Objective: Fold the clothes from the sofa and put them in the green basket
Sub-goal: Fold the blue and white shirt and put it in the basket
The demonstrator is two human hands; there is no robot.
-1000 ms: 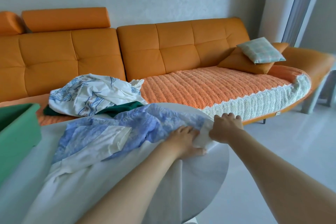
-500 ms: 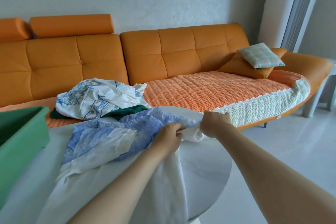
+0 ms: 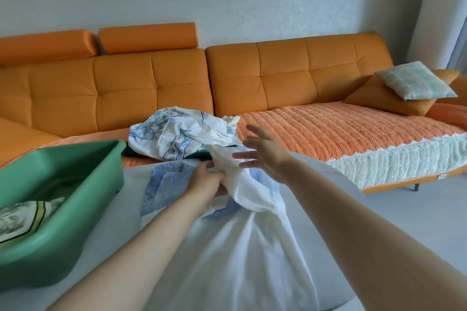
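My single head-worn camera looked forward and down, close over the table (image 3: 113, 222), facing the sofa (image 3: 151, 88) beyond.

No text, brand or number can be read anywhere. At the right edge of the frame, a small white tag (image 3: 442, 177) sits on the lower front edge of the sofa (image 3: 151, 88), its print too small to make out.

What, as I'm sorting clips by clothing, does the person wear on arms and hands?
Nothing shows. The left hand and right hand are bare, with no gloves and no ring on the fingers in view. The left forearm and right forearm are uncovered down to the frame's bottom edge: no sleeve, cuff, watch or bracelet is visible.
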